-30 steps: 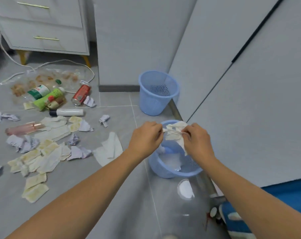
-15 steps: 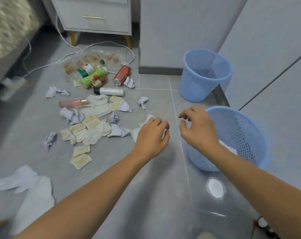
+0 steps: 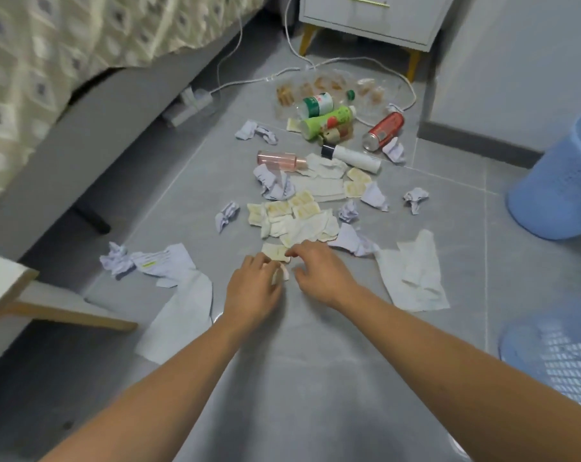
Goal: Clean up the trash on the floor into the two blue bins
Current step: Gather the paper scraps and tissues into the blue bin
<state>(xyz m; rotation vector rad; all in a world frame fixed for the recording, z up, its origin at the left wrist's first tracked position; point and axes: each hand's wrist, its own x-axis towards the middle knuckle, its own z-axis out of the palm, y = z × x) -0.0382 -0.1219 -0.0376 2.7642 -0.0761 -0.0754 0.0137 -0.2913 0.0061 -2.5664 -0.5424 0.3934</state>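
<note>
Trash lies spread over the grey floor: stained yellowish paper pieces (image 3: 294,215), crumpled white paper balls (image 3: 350,243), flat tissues (image 3: 412,275), a pink bottle (image 3: 279,160), a green bottle (image 3: 329,121), a white tube (image 3: 354,156) and a red can (image 3: 384,130). My left hand (image 3: 252,288) pinches a small paper scrap (image 3: 281,274) at the near edge of the pile. My right hand (image 3: 319,271) hovers beside it with fingers spread, its fingertip touching a yellowish piece (image 3: 274,251). One blue bin (image 3: 555,195) stands at the right, a second blue bin (image 3: 555,358) nearer at the lower right edge.
A bed (image 3: 65,61) with a grey base runs along the left. A white nightstand (image 3: 372,15) with gold legs stands at the back, white cables (image 3: 235,81) trailing in front of it. A low white table corner (image 3: 2,288) juts in at the left. A grey wall (image 3: 515,61) is on the right.
The paper I held over the near bin is gone from my hands. My view swung left, and both hands moved from the bin down to the near edge of the pile.
</note>
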